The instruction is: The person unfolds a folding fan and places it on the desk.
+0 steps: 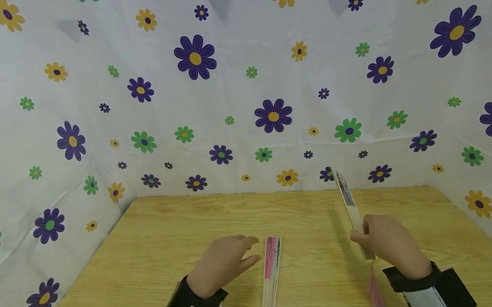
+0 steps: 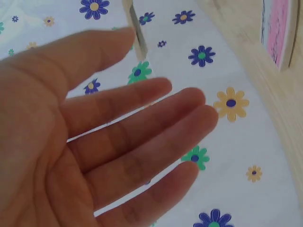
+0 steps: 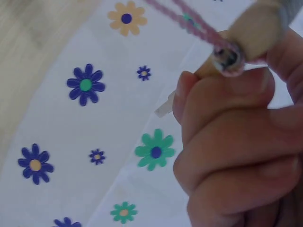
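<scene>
My right hand (image 1: 389,242) grips a folded fan (image 1: 351,213) near its base, holding it tilted above the table. A pink tassel (image 1: 374,291) dangles below it. The right wrist view shows curled fingers (image 3: 236,127) around the fan's base, where a pink cord (image 3: 199,21) meets the rivet. A second folded fan (image 1: 271,272), pink and pale green at its far end with bare ribs nearer me, lies on the table. Just left of it, my left hand (image 1: 226,263) is spread and apart from the fan. Nothing is in the left palm (image 2: 42,156).
The wooden table (image 1: 186,219) reaches back to a white cloth (image 1: 232,94) with purple, green and yellow flowers. This cloth hangs behind the table and along both sides. Black bands (image 1: 440,293) circle both wrists.
</scene>
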A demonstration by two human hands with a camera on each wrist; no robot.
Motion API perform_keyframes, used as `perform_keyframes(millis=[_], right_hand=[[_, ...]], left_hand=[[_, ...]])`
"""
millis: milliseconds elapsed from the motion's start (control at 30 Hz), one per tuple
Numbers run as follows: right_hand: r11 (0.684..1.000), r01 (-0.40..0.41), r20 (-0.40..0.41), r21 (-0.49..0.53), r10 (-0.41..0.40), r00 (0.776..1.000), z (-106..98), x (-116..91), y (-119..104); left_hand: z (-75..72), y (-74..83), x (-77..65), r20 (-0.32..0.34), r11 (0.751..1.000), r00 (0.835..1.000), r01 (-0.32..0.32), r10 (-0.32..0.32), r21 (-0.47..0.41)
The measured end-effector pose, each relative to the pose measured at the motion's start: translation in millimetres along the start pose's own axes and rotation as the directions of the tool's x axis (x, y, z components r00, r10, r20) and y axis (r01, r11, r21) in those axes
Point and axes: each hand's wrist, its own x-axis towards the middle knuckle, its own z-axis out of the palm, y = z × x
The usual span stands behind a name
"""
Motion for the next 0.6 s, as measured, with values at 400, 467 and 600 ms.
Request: perform_keyframes(millis=[400,467,600], right_hand=[[0.980,0.197,-0.087,0.016,-0.195,0.977,36.7,-31.4,-64.9],[0.974,0.223,-0.082,0.032,-0.220,0.972,43.9,-37.4,-72.5],[0.963,0.270,-0.082,0.024,-0.267,0.960,54.4,-47.1,-83.0]], left_hand=[[14.5,21.8,6.9,0.010,0.822,1.000,0.002,0.005,-0.570],[18.1,28.6,6.6,0.017,0.733,1.000,0.018,-0.008,-0.680],[23.6,42.0,6.6,0.079,0.539,0.996,0.093,-0.049,-0.837]])
